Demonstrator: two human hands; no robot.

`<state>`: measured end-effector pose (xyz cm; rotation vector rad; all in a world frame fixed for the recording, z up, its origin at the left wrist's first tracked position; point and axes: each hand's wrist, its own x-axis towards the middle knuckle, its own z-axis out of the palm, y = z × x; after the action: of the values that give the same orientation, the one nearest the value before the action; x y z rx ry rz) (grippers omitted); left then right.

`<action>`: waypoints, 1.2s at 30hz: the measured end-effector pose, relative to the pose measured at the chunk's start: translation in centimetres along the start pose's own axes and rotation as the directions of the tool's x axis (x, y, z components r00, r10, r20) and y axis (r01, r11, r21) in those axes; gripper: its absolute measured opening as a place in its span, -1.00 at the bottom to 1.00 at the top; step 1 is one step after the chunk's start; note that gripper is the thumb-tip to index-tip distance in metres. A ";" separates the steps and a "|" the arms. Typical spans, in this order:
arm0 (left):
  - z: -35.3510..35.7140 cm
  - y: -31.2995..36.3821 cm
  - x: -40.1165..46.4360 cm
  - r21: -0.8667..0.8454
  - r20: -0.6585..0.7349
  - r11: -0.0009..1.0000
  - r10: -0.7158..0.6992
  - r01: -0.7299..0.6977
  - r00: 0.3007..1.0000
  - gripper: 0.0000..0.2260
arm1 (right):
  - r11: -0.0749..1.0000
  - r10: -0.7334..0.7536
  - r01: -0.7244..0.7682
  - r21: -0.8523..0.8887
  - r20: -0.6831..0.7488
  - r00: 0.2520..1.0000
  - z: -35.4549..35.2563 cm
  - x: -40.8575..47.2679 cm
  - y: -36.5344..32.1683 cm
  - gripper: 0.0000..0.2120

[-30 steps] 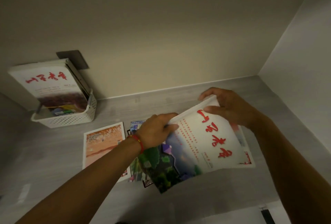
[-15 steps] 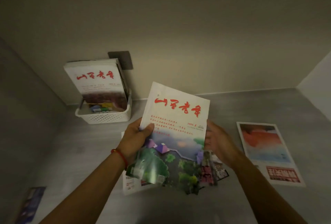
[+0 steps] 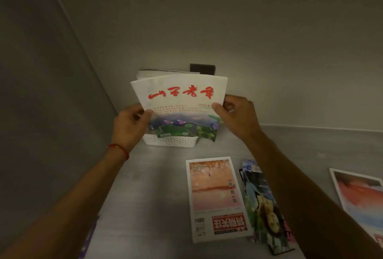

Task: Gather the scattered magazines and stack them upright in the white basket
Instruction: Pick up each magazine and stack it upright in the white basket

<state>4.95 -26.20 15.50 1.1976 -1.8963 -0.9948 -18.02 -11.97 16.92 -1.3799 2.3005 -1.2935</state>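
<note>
A person is lowering a white-covered magazine with red brush lettering and a landscape picture upright into a white perforated plastic basket standing at the far wall of a grey worktop, in front of others already standing there. The left hand and right hand are each gripping a side edge, thumbs in front, likely to keep the limp cover vertical. Nearer, a flat pink-orange magazine and a colourful one just beside it are waiting.
</note>
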 end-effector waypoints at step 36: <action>3.2 -11.1 14.4 -0.036 -0.068 0.900 -0.435 0.434 0.898 -0.54 | 0.912 0.410 -0.388 -0.131 0.306 0.859 9.9 -0.5 8.3 -0.71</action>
<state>1.84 -41.94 6.36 1.6684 -1.5849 -1.1751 -17.84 -15.77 4.51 -0.9647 2.2458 -0.8014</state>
